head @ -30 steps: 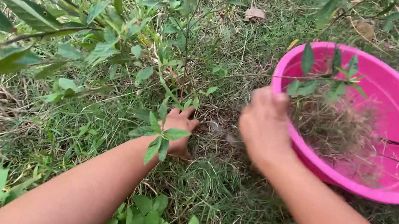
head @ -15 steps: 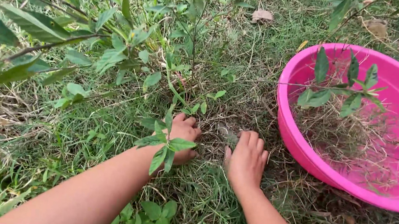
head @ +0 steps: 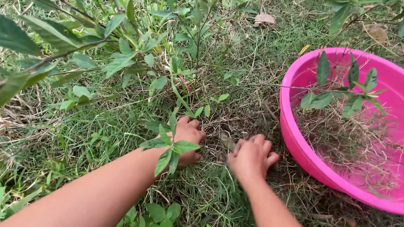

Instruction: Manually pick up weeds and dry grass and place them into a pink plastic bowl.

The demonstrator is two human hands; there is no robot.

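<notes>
My left hand (head: 188, 138) rests on the grass at the foot of a thin-stemmed young plant (head: 193, 62), its fingers pressed into the turf; a leafy sprig partly covers it. My right hand (head: 252, 155) is just to its right, fingers curled down into a tuft of grass (head: 223, 146) between the two hands. What lies inside the curled fingers is hidden. A round pink plastic basin (head: 304, 150) stands on the ground right of my right hand and holds a heap of pulled dry grass (head: 356, 141).
Leafy branches (head: 43, 34) hang over the left and top of the view. Low broad-leaved weeds (head: 159, 225) grow near my forearms. Dry leaves (head: 264, 18) lie on the grass behind. A thin leafy twig (head: 346, 89) hangs over the basin.
My right hand came away from the basin's rim, dropped to the ground beside my left hand, and its fingers have now curled into the grass. The left hand has stayed put.
</notes>
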